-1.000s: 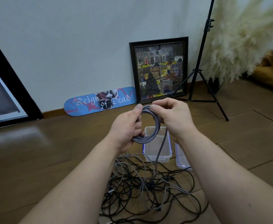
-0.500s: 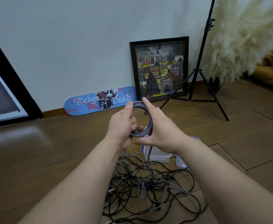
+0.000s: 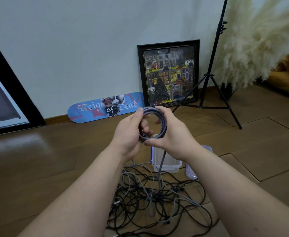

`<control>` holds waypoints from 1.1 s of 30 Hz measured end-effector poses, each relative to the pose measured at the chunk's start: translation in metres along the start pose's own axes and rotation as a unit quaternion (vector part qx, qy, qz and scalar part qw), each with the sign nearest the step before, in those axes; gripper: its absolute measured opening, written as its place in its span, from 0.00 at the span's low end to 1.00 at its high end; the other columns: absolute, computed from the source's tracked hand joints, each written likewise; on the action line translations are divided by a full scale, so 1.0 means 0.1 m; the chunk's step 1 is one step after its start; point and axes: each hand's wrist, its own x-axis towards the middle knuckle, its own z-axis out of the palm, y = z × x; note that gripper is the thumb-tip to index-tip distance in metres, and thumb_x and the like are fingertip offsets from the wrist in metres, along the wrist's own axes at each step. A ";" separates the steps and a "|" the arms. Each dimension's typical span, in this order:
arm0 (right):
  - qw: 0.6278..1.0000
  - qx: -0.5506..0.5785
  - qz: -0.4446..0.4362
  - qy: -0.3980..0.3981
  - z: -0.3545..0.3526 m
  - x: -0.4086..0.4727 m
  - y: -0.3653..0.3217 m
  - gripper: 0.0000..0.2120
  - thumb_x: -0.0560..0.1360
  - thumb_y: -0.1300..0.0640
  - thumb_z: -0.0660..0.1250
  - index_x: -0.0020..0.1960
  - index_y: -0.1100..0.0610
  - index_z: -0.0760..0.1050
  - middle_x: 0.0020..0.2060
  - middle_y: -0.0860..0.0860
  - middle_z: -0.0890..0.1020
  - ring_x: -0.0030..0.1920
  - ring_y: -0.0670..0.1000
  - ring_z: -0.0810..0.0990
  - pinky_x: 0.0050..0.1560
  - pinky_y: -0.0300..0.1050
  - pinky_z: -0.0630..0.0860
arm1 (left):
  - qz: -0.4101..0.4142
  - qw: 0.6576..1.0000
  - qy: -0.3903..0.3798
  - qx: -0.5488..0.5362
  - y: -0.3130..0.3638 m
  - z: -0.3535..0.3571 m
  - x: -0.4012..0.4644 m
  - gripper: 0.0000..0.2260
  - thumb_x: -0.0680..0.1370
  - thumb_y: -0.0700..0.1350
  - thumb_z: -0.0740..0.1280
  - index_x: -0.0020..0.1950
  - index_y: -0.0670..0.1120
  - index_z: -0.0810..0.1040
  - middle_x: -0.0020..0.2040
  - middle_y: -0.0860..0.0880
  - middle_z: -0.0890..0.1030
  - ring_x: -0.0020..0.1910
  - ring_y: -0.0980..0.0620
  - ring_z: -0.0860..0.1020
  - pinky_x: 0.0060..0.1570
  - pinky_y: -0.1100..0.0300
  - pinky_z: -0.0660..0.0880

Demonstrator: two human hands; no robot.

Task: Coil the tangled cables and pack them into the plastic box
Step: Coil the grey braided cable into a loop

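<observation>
Black and grey cables lie in a loose tangle (image 3: 157, 199) on the wooden floor (image 3: 37, 168) nearest you, between your forearms, and that heap looks untouched, so most of the work is left. Above it you hold a grey braided cable coil (image 3: 155, 124) in the air with both hands. Your left hand (image 3: 130, 132) curls round the coil's left side, thumb laid over the top of the loops, with what looks like a plug end showing near its fingers. Your right hand (image 3: 173, 134) wraps the coil's right side, thumb pressed against the bottom of the ring. A straight tail (image 3: 161, 166) of that same cable hangs from the coil down into the heap, so this cable is not fully wound.

Just beyond the heap, under your hands, stands the clear plastic box (image 3: 166, 165), open; what shows of it holds no cable, though your hands hide part. Its lid (image 3: 190, 173) lies just to the right of it. Nothing appears packed as yet.

Farther off, a skateboard deck (image 3: 104, 106) and a framed picture (image 3: 169, 74) lean on the wall, with a tripod (image 3: 212, 79) and pampas grass (image 3: 260, 40) to the right.
</observation>
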 end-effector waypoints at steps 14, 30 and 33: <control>0.995 0.071 0.050 -0.041 -0.01 0.04 0.07 0.52 0.63 0.47 0.80 0.78 0.43 0.54 0.65 0.43 0.75 0.64 0.42 0.73 0.66 0.37 0.68 | 0.014 1.000 0.000 -0.018 0.07 0.03 -0.02 0.14 0.85 0.45 0.55 0.39 0.47 0.68 0.25 0.55 0.62 0.24 0.57 0.61 0.38 0.59 0.67; 0.980 -0.173 0.055 -0.083 -0.10 -0.02 -0.04 0.06 0.78 0.53 0.65 0.50 0.49 0.81 0.39 0.43 0.80 0.45 0.48 0.79 0.47 0.45 0.77 | 0.085 0.954 0.274 -0.091 0.17 -0.51 0.23 0.13 0.84 0.46 0.59 0.39 0.48 0.66 0.27 0.54 0.63 0.25 0.56 0.63 0.33 0.62 0.64; 0.974 -0.118 0.049 -0.188 -0.09 0.02 -0.30 0.11 0.77 0.59 0.63 0.54 0.51 0.82 0.40 0.43 0.80 0.42 0.44 0.77 0.46 0.41 0.75 | 0.109 0.968 0.221 0.041 0.08 -0.45 0.20 0.13 0.84 0.45 0.57 0.40 0.48 0.66 0.24 0.57 0.65 0.28 0.55 0.63 0.34 0.60 0.62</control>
